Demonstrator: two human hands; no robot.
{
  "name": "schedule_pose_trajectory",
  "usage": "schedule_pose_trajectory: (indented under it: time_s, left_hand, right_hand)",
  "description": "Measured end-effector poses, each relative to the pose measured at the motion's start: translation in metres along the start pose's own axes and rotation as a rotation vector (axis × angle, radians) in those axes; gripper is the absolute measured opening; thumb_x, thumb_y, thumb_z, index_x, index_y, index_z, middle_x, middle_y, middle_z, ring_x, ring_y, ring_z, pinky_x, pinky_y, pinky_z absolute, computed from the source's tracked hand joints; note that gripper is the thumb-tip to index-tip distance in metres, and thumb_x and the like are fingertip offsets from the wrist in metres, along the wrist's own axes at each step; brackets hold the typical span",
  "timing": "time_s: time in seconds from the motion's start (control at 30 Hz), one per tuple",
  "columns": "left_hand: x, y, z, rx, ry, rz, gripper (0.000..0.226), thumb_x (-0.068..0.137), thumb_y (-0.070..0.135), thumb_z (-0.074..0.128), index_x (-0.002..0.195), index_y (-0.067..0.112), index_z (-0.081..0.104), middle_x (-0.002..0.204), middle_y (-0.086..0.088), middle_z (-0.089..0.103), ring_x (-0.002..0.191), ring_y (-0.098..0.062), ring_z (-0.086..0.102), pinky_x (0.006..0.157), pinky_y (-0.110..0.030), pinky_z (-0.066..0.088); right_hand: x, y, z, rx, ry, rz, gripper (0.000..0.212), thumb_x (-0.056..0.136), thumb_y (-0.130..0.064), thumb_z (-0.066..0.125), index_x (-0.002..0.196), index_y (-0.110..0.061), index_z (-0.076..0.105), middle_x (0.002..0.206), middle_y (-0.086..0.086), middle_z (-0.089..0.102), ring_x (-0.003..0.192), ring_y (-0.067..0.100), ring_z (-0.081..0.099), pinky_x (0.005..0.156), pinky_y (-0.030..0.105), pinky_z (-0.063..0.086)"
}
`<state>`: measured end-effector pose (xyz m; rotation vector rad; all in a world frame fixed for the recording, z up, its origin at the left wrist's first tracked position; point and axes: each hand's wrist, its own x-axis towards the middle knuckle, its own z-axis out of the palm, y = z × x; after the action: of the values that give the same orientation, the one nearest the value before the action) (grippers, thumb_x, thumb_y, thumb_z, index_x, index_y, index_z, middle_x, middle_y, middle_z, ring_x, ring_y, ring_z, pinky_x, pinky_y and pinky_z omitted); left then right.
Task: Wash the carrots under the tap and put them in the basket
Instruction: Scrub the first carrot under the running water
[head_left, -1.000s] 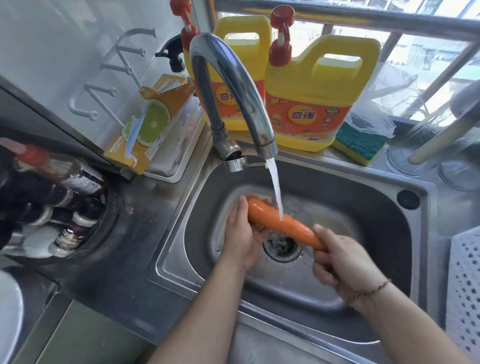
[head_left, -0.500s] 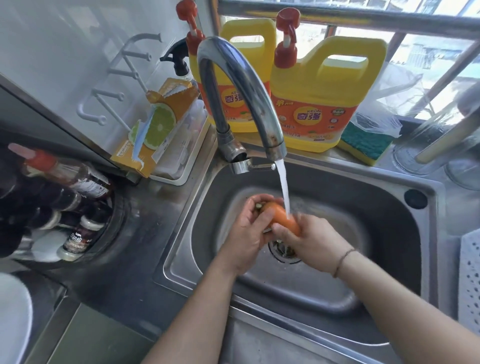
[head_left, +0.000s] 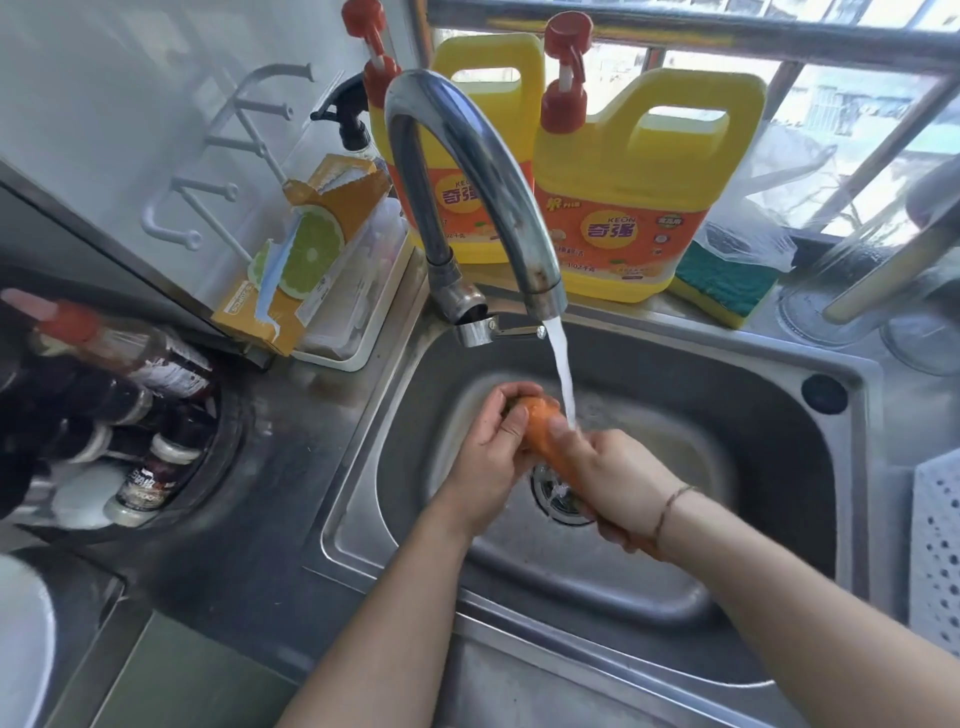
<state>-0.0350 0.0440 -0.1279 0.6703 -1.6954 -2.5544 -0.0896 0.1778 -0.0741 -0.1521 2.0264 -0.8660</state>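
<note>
Washing is the step in hand: over the sink (head_left: 649, 364), mid-frame, left hand (head_left: 488, 457) and right hand (head_left: 618, 483) curl their fingers around the carrot (head_left: 540, 426) under the tap (head_left: 467, 171); next, the basket (head_left: 937, 561), right edge.

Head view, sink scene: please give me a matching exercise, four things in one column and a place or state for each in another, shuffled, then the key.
Things:
1. orange carrot
2. curved chrome tap
3. green and yellow sponge
4. white perforated plastic basket

Places or states:
A. at the frame's right edge, beside the steel sink
B. running water
C. held by the left hand and right hand
D. on the ledge beside the yellow detergent jug

Pairs: 1-C, 2-B, 3-D, 4-A
</note>
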Motion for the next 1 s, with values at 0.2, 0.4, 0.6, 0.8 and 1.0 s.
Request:
schedule_pose_trajectory:
  time_s: [0.2, 0.4, 0.6, 0.8, 1.0]
  left_hand:
    - [-0.002, 0.002, 0.003, 0.315, 0.123, 0.126, 0.024, 0.102, 0.032, 0.035, 0.103, 0.028, 0.059, 0.097, 0.003, 0.06, 0.088, -0.007, 0.058, 0.082, -0.025, 0.05]
    - [-0.004, -0.003, 0.01, 0.342, 0.105, 0.175, 0.024, 0.102, 0.032, 0.033, 0.105, 0.027, 0.057, 0.09, -0.007, 0.06, 0.08, -0.01, 0.056, 0.075, -0.022, 0.049]
    - [0.007, 0.001, 0.004, 0.22, 0.183, 0.116, 0.027, 0.104, 0.035, 0.035, 0.099, 0.031, 0.061, 0.079, 0.011, 0.064, 0.073, -0.009, 0.058, 0.072, -0.03, 0.048]
    - [0.013, 0.011, 0.016, -0.091, 0.129, -0.096, 0.019, 0.104, 0.01, 0.043, 0.1, 0.01, 0.062, 0.094, -0.008, 0.067, 0.095, -0.027, 0.059, 0.091, -0.04, 0.049]
    - [0.022, 0.018, 0.025, -0.363, 0.211, -0.121, 0.016, 0.103, 0.013, 0.045, 0.099, 0.008, 0.06, 0.077, -0.007, 0.065, 0.072, -0.02, 0.062, 0.092, -0.049, 0.049]
  right_hand:
    - [-0.002, 0.01, 0.014, 0.344, -0.152, -0.073, 0.029, 0.103, -0.045, 0.035, 0.11, -0.018, 0.045, 0.083, 0.009, 0.055, 0.045, 0.018, 0.052, 0.044, 0.029, 0.043]
    - [0.005, 0.006, 0.009, 0.548, -0.254, 0.161, 0.065, 0.096, -0.069, 0.028, 0.099, -0.008, 0.052, 0.065, 0.01, 0.055, 0.04, 0.022, 0.047, 0.038, 0.024, 0.041]
    - [-0.003, 0.008, 0.009, 0.738, -0.268, 0.005, 0.03, 0.106, -0.03, 0.04, 0.11, -0.003, 0.052, 0.082, 0.009, 0.061, 0.052, 0.019, 0.052, 0.039, 0.027, 0.046]
    - [0.003, 0.018, 0.011, 0.344, 0.031, -0.003, 0.047, 0.103, -0.048, 0.037, 0.1, -0.008, 0.06, 0.064, 0.006, 0.059, 0.044, 0.021, 0.05, 0.041, 0.03, 0.042]
    - [-0.006, 0.027, 0.017, 0.62, -0.062, -0.121, 0.029, 0.097, -0.011, 0.059, 0.125, -0.01, 0.052, 0.09, 0.013, 0.06, 0.058, 0.024, 0.06, 0.05, 0.034, 0.052]
